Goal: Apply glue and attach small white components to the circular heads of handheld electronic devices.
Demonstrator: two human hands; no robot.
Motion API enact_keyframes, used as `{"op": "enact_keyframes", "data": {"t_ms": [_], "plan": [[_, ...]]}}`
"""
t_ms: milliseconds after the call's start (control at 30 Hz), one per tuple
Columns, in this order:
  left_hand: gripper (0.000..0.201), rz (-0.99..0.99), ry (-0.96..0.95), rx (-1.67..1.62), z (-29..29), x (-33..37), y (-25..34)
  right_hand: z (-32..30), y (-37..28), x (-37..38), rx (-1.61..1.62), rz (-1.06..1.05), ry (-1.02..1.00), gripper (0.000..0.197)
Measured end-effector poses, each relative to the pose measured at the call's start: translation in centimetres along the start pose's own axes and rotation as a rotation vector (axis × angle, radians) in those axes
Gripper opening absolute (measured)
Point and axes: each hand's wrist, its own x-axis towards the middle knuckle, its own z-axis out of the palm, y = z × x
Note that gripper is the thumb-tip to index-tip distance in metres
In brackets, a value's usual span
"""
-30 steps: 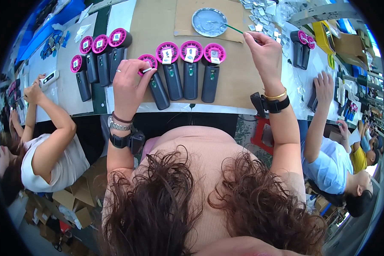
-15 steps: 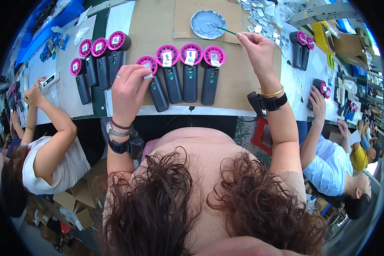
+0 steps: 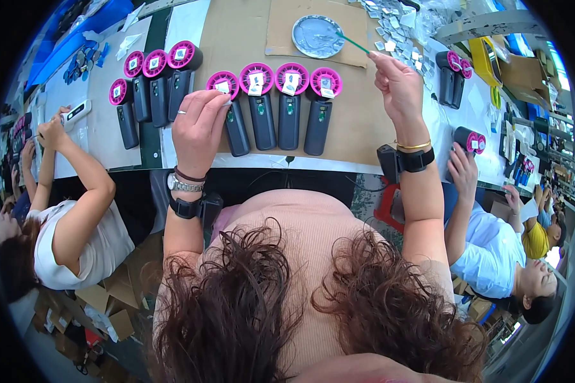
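Note:
In a pinch, my right hand (image 3: pixel 400 86) holds a thin green stick (image 3: pixel 356 44), whose tip is at the right rim of a round dish (image 3: pixel 305 52) of grey paste. My left hand (image 3: pixel 199 131) has its fingers closed on a small white square piece (image 3: pixel 228 102), mostly hidden by the fingertips. Those fingers are just below the pink round head of the leftmost handheld fan (image 3: pixel 237 131) in the row before me. Several dark grey fans (image 3: pixel 289 121) with pink heads lie in this row. White pieces (image 3: pixel 256 83) sit on their heads.
More pink-headed fans (image 3: pixel 158 99) lie to the left. Loose small square pieces (image 3: pixel 396 29) are scattered right of the dish, which stands on cardboard (image 3: pixel 281 16). Co-workers sit on both sides, one with a hand (image 3: pixel 462 171) by other fans (image 3: pixel 469 139).
The stick has shifted from the paste toward the dish's right rim as my right hand moved right. My left hand's fingertips have risen slightly. The white square in them shows less.

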Motion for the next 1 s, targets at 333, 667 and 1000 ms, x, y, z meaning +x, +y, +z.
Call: {"op": "enact_keyframes", "data": {"t_ms": [333,667,1000], "plan": [[0.024,0.008,0.040,-0.008,-0.3,-0.6,-0.2,3.2,-2.9,-2.3,0.336,0.048,-0.257,0.022],[0.032,0.040,0.105,0.010,0.3,-2.2,-1.0,11.5,-1.0,-8.9,-0.771,-1.062,-0.371,0.024],[0.032,0.029,0.149,0.010,0.0,-2.7,-1.0,13.9,1.4,-8.1,-1.101,-1.465,-0.549,0.035]]}}
